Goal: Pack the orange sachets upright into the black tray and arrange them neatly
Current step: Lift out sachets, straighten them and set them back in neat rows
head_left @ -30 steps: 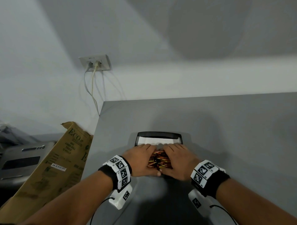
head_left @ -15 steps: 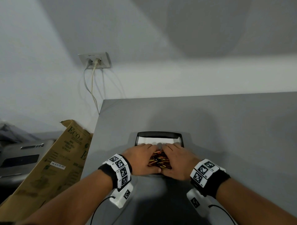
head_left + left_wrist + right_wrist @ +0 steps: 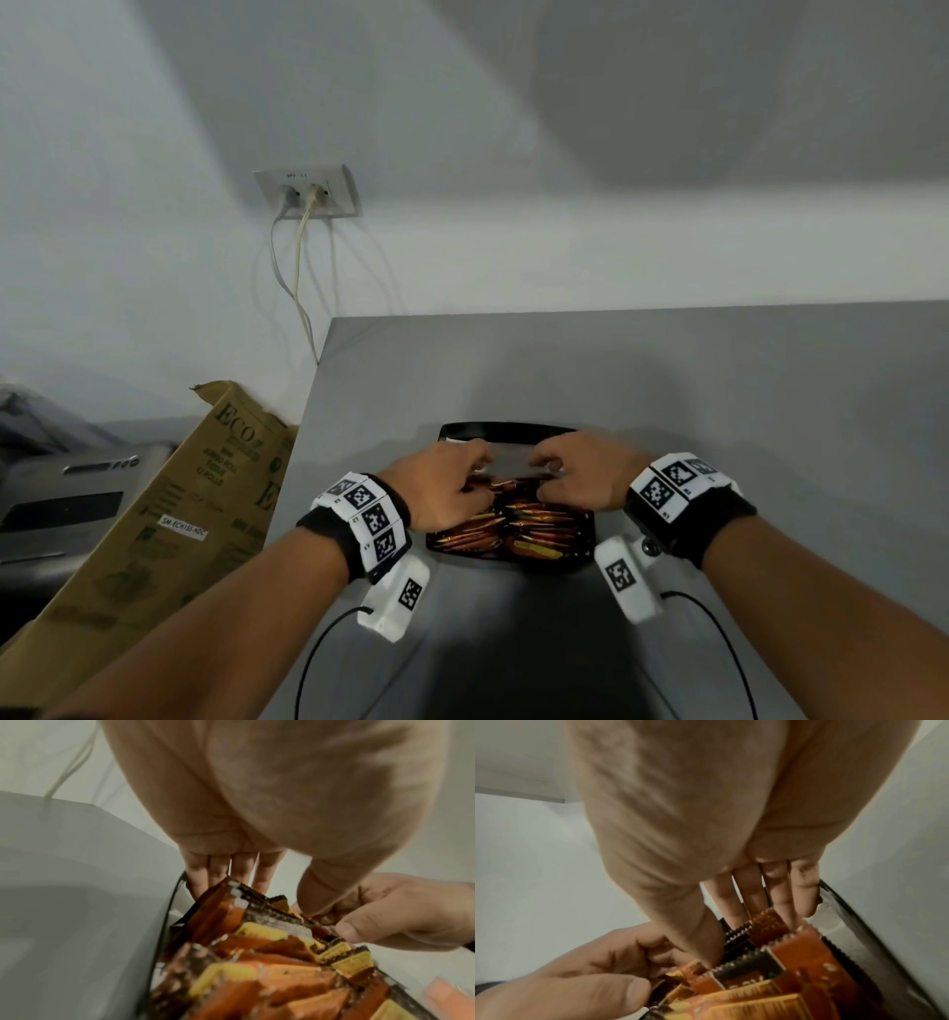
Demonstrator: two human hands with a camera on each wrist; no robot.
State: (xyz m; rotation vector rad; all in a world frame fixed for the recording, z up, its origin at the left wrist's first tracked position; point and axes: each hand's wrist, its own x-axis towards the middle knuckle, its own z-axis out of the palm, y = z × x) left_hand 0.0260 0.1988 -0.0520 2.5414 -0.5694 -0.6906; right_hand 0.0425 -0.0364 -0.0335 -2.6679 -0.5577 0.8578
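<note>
The black tray (image 3: 508, 429) is set on the gray table (image 3: 719, 411). It is packed with orange sachets (image 3: 518, 524) standing on edge. The far row is pinched by the left hand (image 3: 441, 485), fingers behind, thumb in front. The same row is pinched by the right hand (image 3: 585, 475) just beside it.

Grey table (image 3: 719, 411), white wall (image 3: 513, 154)
</note>
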